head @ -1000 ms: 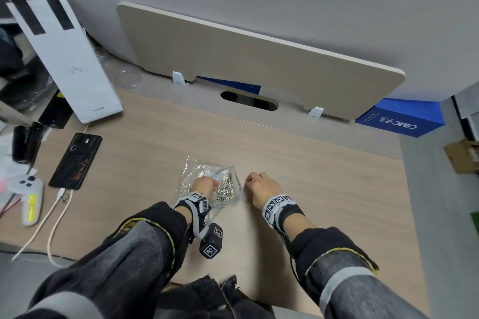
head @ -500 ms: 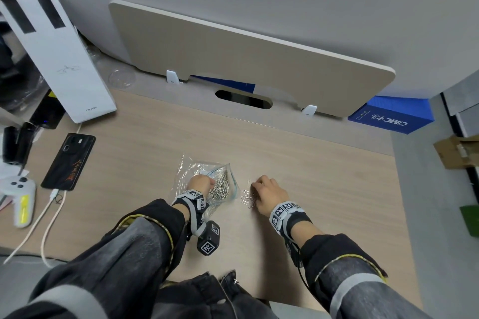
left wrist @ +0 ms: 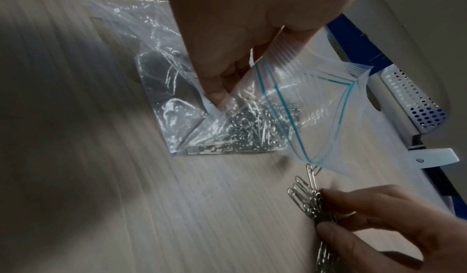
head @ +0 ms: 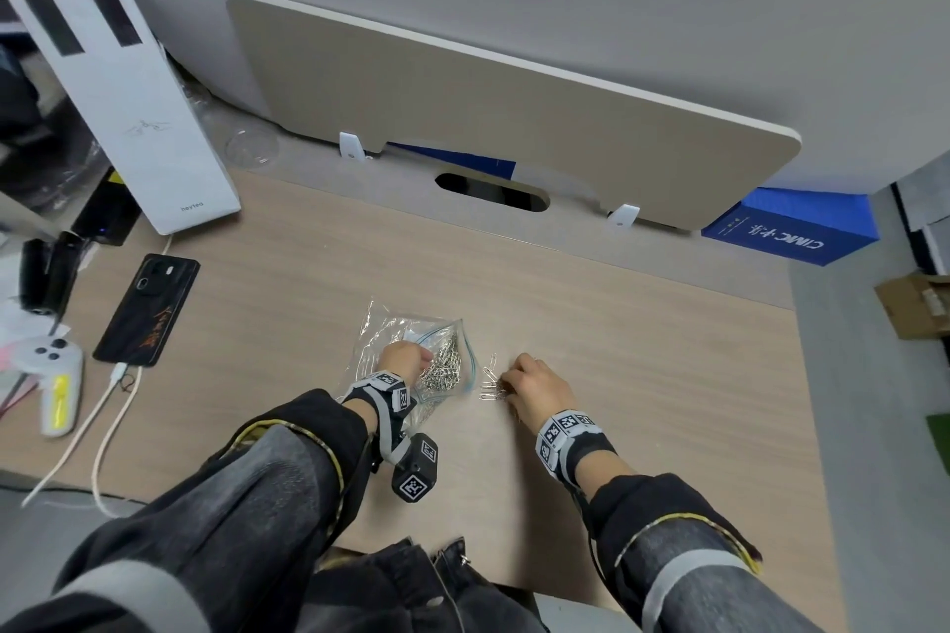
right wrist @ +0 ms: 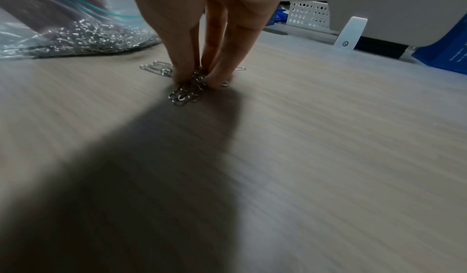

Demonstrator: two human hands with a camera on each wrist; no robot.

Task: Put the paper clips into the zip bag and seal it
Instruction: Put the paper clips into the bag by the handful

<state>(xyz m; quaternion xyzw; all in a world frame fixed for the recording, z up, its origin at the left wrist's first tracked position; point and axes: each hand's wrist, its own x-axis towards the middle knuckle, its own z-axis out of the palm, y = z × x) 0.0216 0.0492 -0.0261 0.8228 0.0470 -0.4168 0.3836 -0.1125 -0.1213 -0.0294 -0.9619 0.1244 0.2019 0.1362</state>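
Observation:
A clear zip bag [head: 411,350] with a blue-green seal line lies on the wooden desk, its mouth gaping toward the right and a heap of silver paper clips [head: 442,370] inside. My left hand [head: 403,360] pinches the bag's upper lip [left wrist: 252,71] and holds the mouth up. Just right of the mouth, my right hand [head: 534,388] pinches a small bunch of loose paper clips [head: 491,388] against the desk; thumb and fingertips [right wrist: 182,77] close round the bunch [right wrist: 187,93]. The same bunch [left wrist: 310,201] shows in the left wrist view just below the bag's open corner.
A black phone [head: 146,308] on a white cable, a white controller [head: 54,375] and a tall white box [head: 123,118] stand at the left. A beige panel [head: 514,118] leans against the wall behind the desk, with a blue box [head: 786,231] at the right.
My right hand has shifted slightly right of the bag's mouth and gathered loose clips on the desk into a pinched bunch. The left hand keeps holding the bag open.

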